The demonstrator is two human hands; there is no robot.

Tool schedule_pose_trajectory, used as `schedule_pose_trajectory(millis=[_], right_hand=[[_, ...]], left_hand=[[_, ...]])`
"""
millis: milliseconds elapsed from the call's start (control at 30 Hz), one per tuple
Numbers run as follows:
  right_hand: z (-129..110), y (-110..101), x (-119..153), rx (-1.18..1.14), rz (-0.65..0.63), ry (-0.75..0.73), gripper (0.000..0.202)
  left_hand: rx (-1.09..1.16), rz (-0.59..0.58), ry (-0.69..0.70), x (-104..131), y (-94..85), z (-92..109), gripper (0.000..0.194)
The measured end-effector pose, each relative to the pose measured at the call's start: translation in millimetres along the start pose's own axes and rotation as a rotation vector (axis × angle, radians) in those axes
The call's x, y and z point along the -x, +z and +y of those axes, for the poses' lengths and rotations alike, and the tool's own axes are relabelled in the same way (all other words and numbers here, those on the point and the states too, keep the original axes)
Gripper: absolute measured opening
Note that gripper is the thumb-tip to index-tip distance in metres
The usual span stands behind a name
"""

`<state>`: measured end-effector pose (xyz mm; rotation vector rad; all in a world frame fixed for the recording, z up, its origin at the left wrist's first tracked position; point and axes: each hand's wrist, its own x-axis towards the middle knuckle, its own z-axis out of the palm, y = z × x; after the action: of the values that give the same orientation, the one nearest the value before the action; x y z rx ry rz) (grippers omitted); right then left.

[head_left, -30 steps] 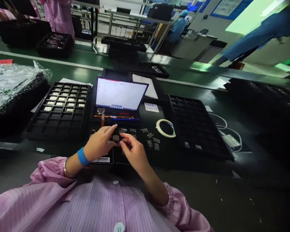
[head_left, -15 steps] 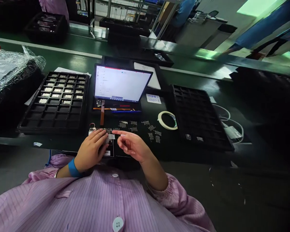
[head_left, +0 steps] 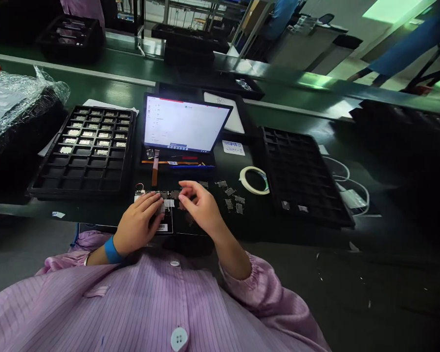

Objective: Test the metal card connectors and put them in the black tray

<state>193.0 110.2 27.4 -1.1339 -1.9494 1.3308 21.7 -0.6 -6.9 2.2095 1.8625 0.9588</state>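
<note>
My left hand lies with its fingers stretched over a circuit board at the table's front edge, covering its left part. Just right of the board, my right hand is bent, thumb and index finger near each other by small dark modules; whether something is between them is too small to tell. More small dark modules lie loose to the right. Behind the board a brown flat cable runs up towards the lit screen.
A black tray with silvery parts in its back cells stands left. A tape roll and another black tray with two small parts are right. Plastic-wrapped goods sit far left. A person in blue is beyond the bench.
My right hand has drawn its pointing index finger back from the board and brought it nearer the thumb, moving slightly right and up. My left hand stays on the board.
</note>
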Motion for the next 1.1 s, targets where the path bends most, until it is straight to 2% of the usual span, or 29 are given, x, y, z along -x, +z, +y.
schedule_pose_trajectory(millis=[33,67,133,200,300,367,433,533,633,700,733,800,867,933,1000,1100], right_hand=[[1.1,0.3,-2.3,0.222,0.073,-0.116,0.030],[2.3,0.1,-5.1,0.413,0.095,-0.212,0.027],[4.5,-2.0,-10.4,0.663,0.028,-0.335,0.023],[4.9,-5.7,-13.2,0.777,-0.028,-0.392,0.020],[-1.0,-10.1,-6.1,0.819,0.048,-0.418,0.023],[-9.6,-9.0,8.6,0.781,0.107,-0.448,0.025],[-19.6,-3.7,28.6,0.720,0.083,-0.521,0.028],[-29.5,7.1,56.4,0.589,-0.001,-0.594,0.033],[-28.0,11.5,70.5,0.356,0.029,-0.445,0.022],[-23.1,10.0,73.7,0.198,-0.063,-0.280,0.012],[-20.7,8.8,74.5,0.132,-0.139,-0.209,0.017],[-16.8,6.8,76.0,0.035,-0.245,-0.112,0.025],[-15.0,6.1,77.6,-0.019,-0.235,-0.065,0.025],[-14.7,6.2,78.9,-0.043,-0.216,-0.046,0.025],[-14.8,6.4,79.8,-0.059,-0.222,-0.051,0.025],[-14.3,7.2,80.6,-0.067,-0.240,-0.076,0.028]], left_hand=[[-0.002,0.003,0.000,0.0,-0.1,0.2,0.033],[-0.004,0.007,0.000,0.0,-0.1,0.4,0.033],[-0.003,0.012,-0.004,0.1,0.6,0.2,0.032],[0.016,0.012,-0.016,0.4,1.3,-0.5,0.032],[0.106,0.022,-0.047,1.2,-1.5,0.1,0.032],[0.259,0.055,-0.113,0.8,-8.4,4.2,0.038],[0.512,0.064,-0.229,-0.9,-18.7,11.5,0.046],[0.898,-0.069,-0.398,-4.7,-33.2,24.5,0.031],[1.077,-0.200,-0.483,-4.1,-38.1,33.2,0.019],[1.097,-0.220,-0.502,-0.4,-37.2,36.1,0.018],[1.071,-0.223,-0.491,1.7,-36.8,37.0,0.018],[0.936,-0.246,-0.396,5.3,-37.3,38.5,0.020],[0.747,-0.278,-0.252,7.0,-39.6,39.7,0.026],[0.627,-0.278,-0.173,6.9,-41.9,40.4,0.032],[0.676,-0.271,-0.219,5.9,-42.0,40.6,0.031],[0.986,-0.336,-0.400,4.5,-37.3,41.1,0.025]])
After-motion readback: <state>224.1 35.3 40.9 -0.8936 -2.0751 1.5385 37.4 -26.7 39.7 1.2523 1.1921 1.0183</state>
